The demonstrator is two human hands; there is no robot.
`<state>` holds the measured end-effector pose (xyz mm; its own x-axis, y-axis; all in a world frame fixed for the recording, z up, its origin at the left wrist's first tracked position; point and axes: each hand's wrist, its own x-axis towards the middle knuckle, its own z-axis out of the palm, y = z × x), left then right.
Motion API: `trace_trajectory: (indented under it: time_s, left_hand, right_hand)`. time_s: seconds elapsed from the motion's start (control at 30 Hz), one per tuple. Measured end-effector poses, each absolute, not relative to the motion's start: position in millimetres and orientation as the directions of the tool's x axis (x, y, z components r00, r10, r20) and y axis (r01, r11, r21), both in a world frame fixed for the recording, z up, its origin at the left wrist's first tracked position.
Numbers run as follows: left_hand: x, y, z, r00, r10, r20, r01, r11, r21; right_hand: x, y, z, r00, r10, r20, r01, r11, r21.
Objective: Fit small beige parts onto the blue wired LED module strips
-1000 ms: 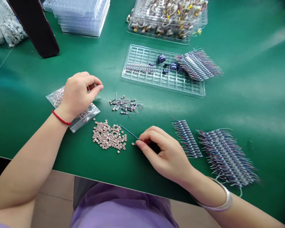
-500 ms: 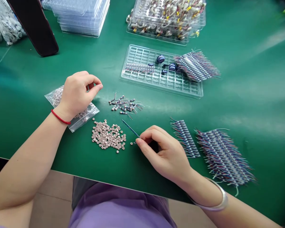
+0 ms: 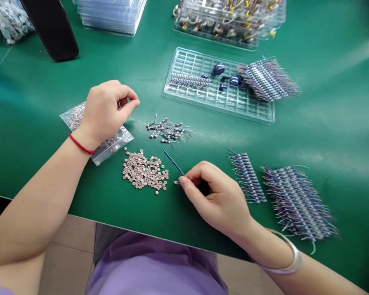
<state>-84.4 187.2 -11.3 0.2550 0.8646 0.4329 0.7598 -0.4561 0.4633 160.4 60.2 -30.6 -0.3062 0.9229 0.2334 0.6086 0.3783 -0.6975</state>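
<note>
Green tabletop [image 3: 209,135]: left hand [image 3: 110,104], fingertips together on nothing visible, over a clear plastic bag [image 3: 103,157]; pinkish round pieces [image 3: 141,168] between hands; right hand [image 3: 213,194] pinching a thin blue strip [image 3: 174,163], now tilted more steeply, apparently still being positioned.

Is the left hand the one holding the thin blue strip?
No, the thin blue strip juts out from the pinched grip of the right hand.

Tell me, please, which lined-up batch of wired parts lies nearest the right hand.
The narrow batch beside the right hand; the wide batch lies farther right, while the short row and slanted batch are at the clear tray.
</note>
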Motion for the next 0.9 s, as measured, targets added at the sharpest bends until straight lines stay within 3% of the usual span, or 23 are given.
trace_trajectory:
  time_s: [0.5, 0.9]
  left_hand:
    - [-84.3, 194.9, -16.6, 0.282, 0.885, 0.372, 0.717, -0.452, 0.531]
    - [-82.2, 191.5, -11.3, 0.264, 0.877, 0.401, 0.737, -0.451, 0.504]
  right_hand:
    - [161.0, 59.7, -32.2, -0.311, 0.925, 0.219, 0.618, 0.372, -0.692]
    - [160.8, 60.0, -29.7, -0.313, 0.925, 0.217, 0.621, 0.372, -0.69]
